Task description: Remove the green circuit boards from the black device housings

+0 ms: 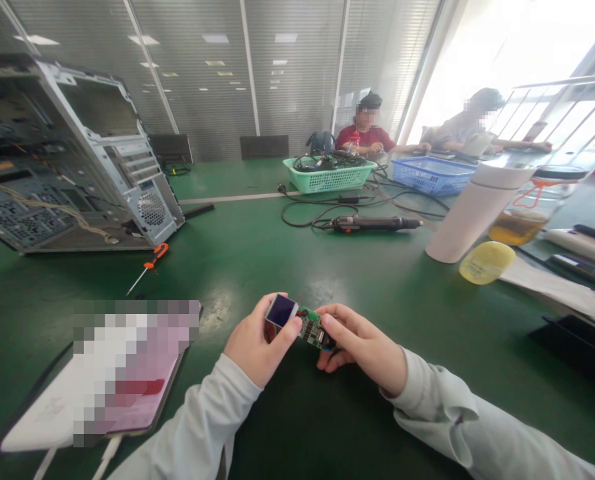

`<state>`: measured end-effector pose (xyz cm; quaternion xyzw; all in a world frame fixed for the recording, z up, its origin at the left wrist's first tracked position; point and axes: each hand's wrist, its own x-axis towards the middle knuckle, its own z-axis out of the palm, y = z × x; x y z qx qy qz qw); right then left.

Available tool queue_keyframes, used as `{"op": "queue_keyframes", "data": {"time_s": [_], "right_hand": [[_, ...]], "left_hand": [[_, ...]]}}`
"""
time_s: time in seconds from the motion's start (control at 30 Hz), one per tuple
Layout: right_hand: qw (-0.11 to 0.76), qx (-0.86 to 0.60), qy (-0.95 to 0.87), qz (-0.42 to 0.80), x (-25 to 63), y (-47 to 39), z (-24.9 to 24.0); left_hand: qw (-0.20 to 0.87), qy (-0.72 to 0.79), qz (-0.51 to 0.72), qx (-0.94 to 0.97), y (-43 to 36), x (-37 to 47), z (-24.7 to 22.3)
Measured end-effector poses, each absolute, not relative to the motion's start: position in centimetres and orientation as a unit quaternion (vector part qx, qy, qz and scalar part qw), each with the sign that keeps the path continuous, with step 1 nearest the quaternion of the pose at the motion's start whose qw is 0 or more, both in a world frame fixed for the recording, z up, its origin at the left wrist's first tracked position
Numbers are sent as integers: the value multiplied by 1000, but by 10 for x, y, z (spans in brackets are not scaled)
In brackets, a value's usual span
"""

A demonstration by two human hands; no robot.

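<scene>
A small green circuit board [309, 328] with a dark square display [281, 311] at its left end is held above the table in front of me. My left hand [257, 341] grips the display end, thumb pressed on the front near the display's edge. At the board's right end, my right hand [360, 343] pinches it between thumb and fingers. Small dark components show on the board's face between my two thumbs. Its underside and the fingers behind it are partly hidden.
On the green table [247, 260] stand an open computer case [150, 207], an orange screwdriver [150, 265], a phone [152, 387], an electric screwdriver [372, 224], a green basket [327, 179] of cables, a blue basket [427, 177] and a pale tumbler [477, 210]. Two people sit beyond.
</scene>
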<state>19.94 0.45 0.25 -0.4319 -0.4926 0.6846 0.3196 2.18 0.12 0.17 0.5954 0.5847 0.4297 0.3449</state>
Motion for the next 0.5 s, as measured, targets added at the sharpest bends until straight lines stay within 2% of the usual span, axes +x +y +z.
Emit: {"op": "queue_keyframes", "data": {"time_s": [0.27,0.5], "right_hand": [[310,-421,-492,697,200,6,0],[311,-414,-506,690,201,7,-2]], "left_hand": [[400,553,440,584,4,21,-2],[384,551,411,616,4,19,-2]]}}
